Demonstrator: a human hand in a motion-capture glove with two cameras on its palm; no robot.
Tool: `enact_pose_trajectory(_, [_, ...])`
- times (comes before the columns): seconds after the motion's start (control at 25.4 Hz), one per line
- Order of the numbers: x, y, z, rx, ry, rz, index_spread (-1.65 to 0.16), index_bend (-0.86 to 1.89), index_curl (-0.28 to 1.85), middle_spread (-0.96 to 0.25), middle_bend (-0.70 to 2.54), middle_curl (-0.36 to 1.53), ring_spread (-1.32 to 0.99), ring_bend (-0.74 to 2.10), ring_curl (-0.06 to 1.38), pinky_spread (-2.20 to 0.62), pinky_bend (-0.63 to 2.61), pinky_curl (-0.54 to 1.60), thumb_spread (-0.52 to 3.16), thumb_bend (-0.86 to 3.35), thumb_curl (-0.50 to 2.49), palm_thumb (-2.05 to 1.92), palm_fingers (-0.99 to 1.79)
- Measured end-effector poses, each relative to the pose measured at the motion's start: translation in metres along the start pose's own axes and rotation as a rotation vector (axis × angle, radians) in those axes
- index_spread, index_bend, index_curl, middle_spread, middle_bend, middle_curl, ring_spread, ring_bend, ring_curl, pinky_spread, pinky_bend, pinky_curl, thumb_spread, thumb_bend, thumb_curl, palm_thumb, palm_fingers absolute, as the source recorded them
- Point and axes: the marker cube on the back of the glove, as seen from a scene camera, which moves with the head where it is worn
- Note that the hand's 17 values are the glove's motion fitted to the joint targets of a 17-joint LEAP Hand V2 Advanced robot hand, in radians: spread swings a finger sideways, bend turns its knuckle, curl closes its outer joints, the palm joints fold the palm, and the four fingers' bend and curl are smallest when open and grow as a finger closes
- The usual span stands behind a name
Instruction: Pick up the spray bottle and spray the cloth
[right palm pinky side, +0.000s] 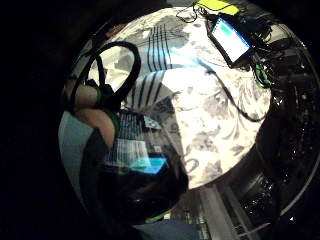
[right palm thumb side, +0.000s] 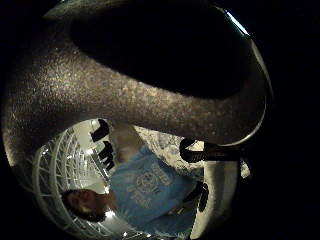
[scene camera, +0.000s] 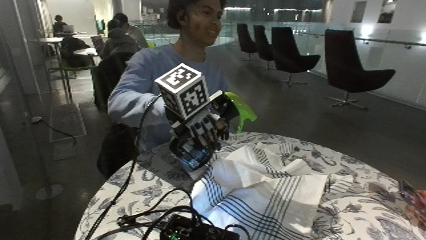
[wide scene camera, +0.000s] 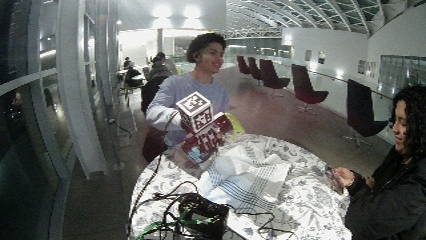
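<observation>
A: Outside view first: we see the person behind the round table (scene camera: 346, 210) with its flowered cover, the gloved right hand (scene camera: 200, 127) raised above the near edge.

B: And the hands' state? We read the right one as curled round the spray bottle (scene camera: 196, 152), fingers wrapped on its body, so it is grasping the bottle and lifting it clear of the table.

A: Agreed. The bottle's bright green trigger head (scene camera: 241, 111) sticks out past the glove at about 2 o'clock from the hand, toward the person's chest side.

B: Where is the cloth (scene camera: 266, 192)? We see it white with dark stripes, crumpled on the table, at roughly 5 o'clock from the hand, just below and beside the bottle but not touching it.

A: Little finger side palm view shows the same striped cloth (right palm pinky side: 155, 75) lying on the flowered cover, and the bottle's label (right palm pinky side: 131, 150) close against the palm.

B: We also note 1 lit screen device (right palm pinky side: 230, 40) near the table's rim in that view, with a dark cable (right palm pinky side: 235, 102) trailing across the cover.

A: Thumb side palm view is mostly filled by a dark curved surface close to the palm; we cannot tell what part it is.

B: Wide outside view: a black box with cables (wide scene camera: 200, 212) sits at the near edge of the table.
</observation>
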Motion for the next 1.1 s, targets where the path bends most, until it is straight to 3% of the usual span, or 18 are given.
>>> enact_pose_trajectory(0.31, [-0.066, 0.006, 0.010, 0.309, -0.465, -0.209, -0.26, 0.10, 0.30, -0.07, 0.29, 0.43, -0.06, 0.52, 0.39, -0.07, 0.37, 0.40, 0.99, -0.02, 0.49, 0.92, 1.13])
enact_pose_trajectory(0.67, [-0.202, -0.017, 0.092, 0.235, -0.806, -0.490, -0.26, 0.12, 0.29, -0.07, 0.28, 0.43, -0.06, 0.52, 0.39, -0.07, 0.37, 0.40, 1.00, -0.02, 0.49, 0.92, 1.13])
enact_pose_trajectory(1.1, [-0.295, -0.114, 0.189, 0.181, -0.783, -0.525, -0.26, 0.12, 0.30, -0.07, 0.27, 0.43, -0.05, 0.51, 0.39, -0.06, 0.36, 0.40, 1.00, -0.02, 0.48, 0.91, 1.13])
